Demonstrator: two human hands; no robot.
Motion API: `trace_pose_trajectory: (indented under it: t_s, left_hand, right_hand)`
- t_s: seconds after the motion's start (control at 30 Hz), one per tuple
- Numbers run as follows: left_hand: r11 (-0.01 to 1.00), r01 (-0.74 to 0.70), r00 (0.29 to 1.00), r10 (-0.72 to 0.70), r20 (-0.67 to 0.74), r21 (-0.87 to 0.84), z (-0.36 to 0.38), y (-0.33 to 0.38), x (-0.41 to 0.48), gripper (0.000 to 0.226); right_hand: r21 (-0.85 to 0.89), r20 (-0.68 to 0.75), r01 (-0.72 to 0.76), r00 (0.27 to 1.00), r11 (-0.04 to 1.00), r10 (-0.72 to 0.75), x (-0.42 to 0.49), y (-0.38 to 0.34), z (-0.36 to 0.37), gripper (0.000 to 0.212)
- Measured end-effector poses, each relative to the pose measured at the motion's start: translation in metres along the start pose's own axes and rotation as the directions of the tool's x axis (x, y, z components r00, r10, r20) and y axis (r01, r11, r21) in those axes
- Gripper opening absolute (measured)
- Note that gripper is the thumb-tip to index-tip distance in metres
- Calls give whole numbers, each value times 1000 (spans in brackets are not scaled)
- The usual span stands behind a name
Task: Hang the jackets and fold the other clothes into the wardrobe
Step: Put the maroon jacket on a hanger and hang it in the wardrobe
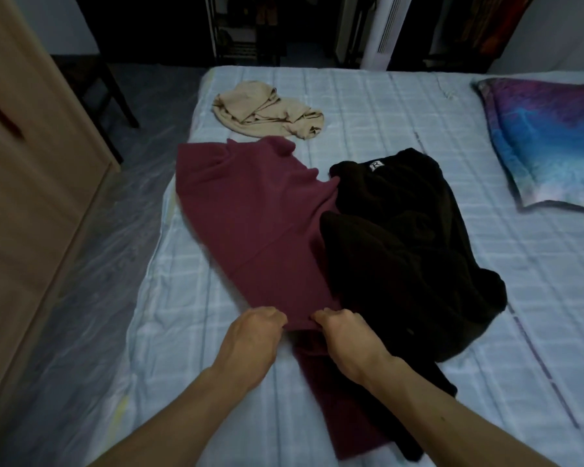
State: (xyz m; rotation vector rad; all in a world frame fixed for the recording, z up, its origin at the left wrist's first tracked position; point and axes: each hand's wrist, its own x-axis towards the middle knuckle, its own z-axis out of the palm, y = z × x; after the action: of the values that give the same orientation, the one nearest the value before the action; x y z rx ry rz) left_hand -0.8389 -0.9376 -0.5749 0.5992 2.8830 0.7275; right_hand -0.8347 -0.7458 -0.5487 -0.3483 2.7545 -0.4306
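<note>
**Both hands on maroon top**

Left hand (255,328) and right hand (343,332), each grip closed on the near edge of a maroon knit top (250,217) spread across the pale checked bed (385,106). Alongside, touching: a crumpled black fleece jacket (408,244). Farther off: a rumpled beige garment (267,111).

bed (368,106) bearing three garments: spread top (257,224) at centre, heaped jacket (402,251) overlapping its right edge, crumpled garment (267,111) behind. pillow (550,143) at far right; wardrobe (31,180) left of bed.
</note>
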Motion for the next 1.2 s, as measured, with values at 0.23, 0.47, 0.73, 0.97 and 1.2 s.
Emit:
trace_pose_trajectory:
  t_s: [0.23,0.47,0.73,0.97,1.2]
  left_hand:
    - [1000,9,1000,-9,15,7,9,33,-79,20]
    - [999,26,999,-28,42,38,28,53,-160,22]
    - [992,-10,993,-5,121,124,29,35,-139,19]
    - [1000,2,995,-3,102,10,5,21,-87,31]
    - [997,53,998,-51,-30,61,-25,-19,16,30]
  right_hand:
    - [-26,19,52,998,998,-51,-73,-16,20,21]
    - [-4,135,62,989,998,-61,-130,-33,52,27]
    - [104,114,35,992,994,-46,-124,-45,36,17]
    - [167,-165,79,985,983,-52,-58,-32,-4,37]
    - [192,-145,-127,977,973,156,45,1,-20,60]
